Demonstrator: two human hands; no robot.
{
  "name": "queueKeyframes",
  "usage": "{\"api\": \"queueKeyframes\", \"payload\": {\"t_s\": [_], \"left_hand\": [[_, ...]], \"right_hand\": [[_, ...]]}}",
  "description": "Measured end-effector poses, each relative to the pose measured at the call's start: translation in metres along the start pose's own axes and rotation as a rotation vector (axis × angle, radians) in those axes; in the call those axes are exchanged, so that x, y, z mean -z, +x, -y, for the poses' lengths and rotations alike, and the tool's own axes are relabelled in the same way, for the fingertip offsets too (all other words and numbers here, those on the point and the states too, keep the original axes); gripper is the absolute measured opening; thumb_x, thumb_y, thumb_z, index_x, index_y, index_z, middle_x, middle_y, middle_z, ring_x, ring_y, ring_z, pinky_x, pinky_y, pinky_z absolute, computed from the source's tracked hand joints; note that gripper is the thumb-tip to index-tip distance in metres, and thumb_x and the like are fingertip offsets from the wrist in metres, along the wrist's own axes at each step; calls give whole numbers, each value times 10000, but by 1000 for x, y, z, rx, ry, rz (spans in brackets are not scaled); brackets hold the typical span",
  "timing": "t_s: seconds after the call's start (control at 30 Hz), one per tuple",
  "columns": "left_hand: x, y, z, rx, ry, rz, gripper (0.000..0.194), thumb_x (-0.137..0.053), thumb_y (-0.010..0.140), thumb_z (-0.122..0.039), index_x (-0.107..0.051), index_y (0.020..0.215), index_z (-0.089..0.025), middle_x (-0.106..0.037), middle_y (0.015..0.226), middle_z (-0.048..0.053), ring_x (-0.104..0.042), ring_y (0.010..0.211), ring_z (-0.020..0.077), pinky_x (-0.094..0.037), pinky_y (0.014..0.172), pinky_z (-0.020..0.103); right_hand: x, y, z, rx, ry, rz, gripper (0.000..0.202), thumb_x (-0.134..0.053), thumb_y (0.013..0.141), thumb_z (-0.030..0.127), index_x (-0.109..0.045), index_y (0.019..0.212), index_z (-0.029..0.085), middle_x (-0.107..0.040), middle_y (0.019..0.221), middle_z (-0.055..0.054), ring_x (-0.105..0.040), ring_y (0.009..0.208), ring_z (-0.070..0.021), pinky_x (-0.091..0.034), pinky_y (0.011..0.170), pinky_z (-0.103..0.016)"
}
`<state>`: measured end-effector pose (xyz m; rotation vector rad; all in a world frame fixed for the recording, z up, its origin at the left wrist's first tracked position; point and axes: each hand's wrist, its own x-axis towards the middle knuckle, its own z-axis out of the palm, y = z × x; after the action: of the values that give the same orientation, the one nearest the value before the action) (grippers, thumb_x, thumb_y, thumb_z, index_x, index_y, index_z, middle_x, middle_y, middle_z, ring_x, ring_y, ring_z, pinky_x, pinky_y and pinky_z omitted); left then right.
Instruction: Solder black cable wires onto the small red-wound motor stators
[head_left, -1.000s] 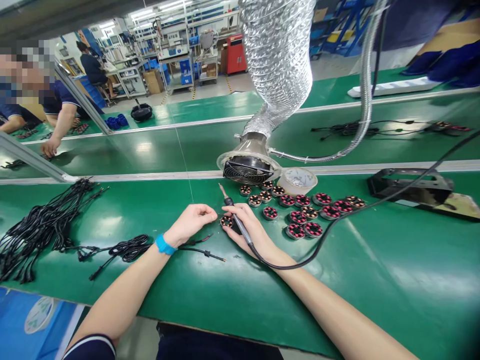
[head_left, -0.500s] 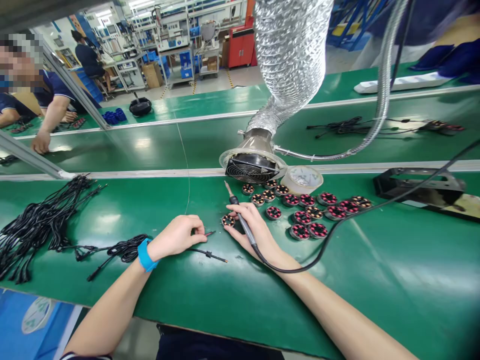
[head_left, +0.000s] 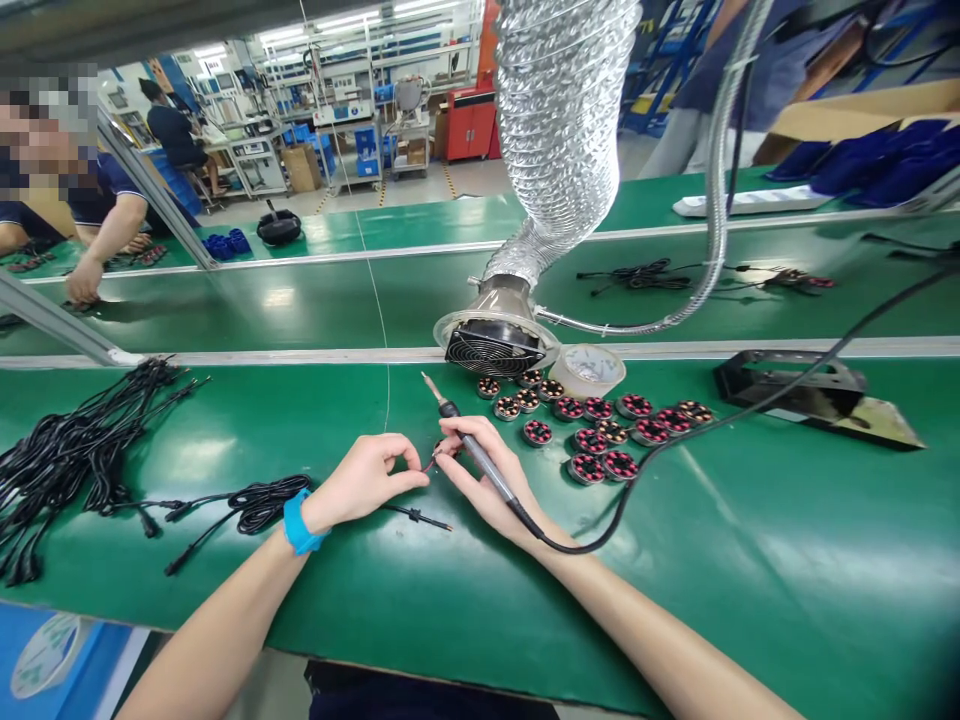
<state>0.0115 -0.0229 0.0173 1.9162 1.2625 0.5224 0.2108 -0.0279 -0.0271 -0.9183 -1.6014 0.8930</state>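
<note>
My right hand (head_left: 495, 488) is closed on a soldering iron (head_left: 486, 462), whose bare tip points up and away to the left. Its thumb and fingertips also pinch a small round wound coil part (head_left: 438, 449), mostly hidden by the fingers. Close beside it, my left hand (head_left: 369, 478), with a blue band at the wrist, pinches a thin red and dark wire (head_left: 428, 466) at the coil part. Whether wire and part touch, I cannot tell. Under the left hand a black cable end (head_left: 420, 517) lies on the green table.
Several round coil parts (head_left: 538, 432) lie to the right, near a tape roll (head_left: 589, 370). A fume fan (head_left: 495, 345) hangs on a foil duct (head_left: 559, 130). Black cables (head_left: 82, 450) are heaped at left; an iron stand (head_left: 791, 385) is at right. A co-worker's hand (head_left: 85, 282) rests across the bench.
My left hand has moved right, bringing the wire to the coil part. My right hand has shifted slightly left, and its fingers now cover more of the part. The view has turned slightly.
</note>
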Motion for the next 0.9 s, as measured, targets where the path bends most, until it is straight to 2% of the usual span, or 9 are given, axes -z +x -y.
{"api": "queueKeyframes", "payload": {"t_s": [0.1, 0.23, 0.43, 0.63, 0.9], "left_hand": [[-2, 0, 0, 18, 9, -17, 232, -704, 828, -379, -658, 753, -164, -389, 586, -71, -305, 573, 98, -226, 568, 250], [-9, 2, 3, 32, -29, -57, 236, -705, 826, -380, -652, 754, -161, -344, 572, -82, -282, 562, 92, -213, 558, 246], [-19, 4, 5, 29, -70, -107, 225, -709, 817, -348, -629, 737, -153, -406, 582, -78, -294, 563, 86, -226, 550, 235], [-19, 5, 6, 42, -164, -114, 207, -709, 813, -333, -696, 902, -146, -605, 710, -35, -325, 568, 86, -272, 547, 230], [-18, 3, 5, -59, -66, -110, 148, -676, 851, -299, -709, 818, -159, -605, 741, -15, -362, 587, 91, -305, 560, 232]], "right_hand": [[-2, -1, -3, -53, 65, -11, 278, -642, 895, 254, -580, 1166, 263, -573, 1032, -32, -666, 800, -134, -559, 863, -337], [-6, -4, -8, -91, 138, -3, 327, -664, 878, 241, -569, 1190, 270, -570, 1025, -25, -666, 791, -127, -558, 850, -326], [-7, -6, -7, -9, 35, 9, 325, -654, 875, 198, -582, 1181, 279, -577, 981, -13, -672, 826, -145, -539, 925, -363], [-3, -5, -2, 4, -9, -27, 331, -659, 869, 196, -580, 1179, 279, -591, 1020, -23, -681, 817, -146, -569, 877, -355], [-3, -3, 1, -34, 17, -64, 300, -637, 873, 200, -584, 1161, 266, -589, 988, -20, -675, 826, -143, -560, 863, -334]]}}
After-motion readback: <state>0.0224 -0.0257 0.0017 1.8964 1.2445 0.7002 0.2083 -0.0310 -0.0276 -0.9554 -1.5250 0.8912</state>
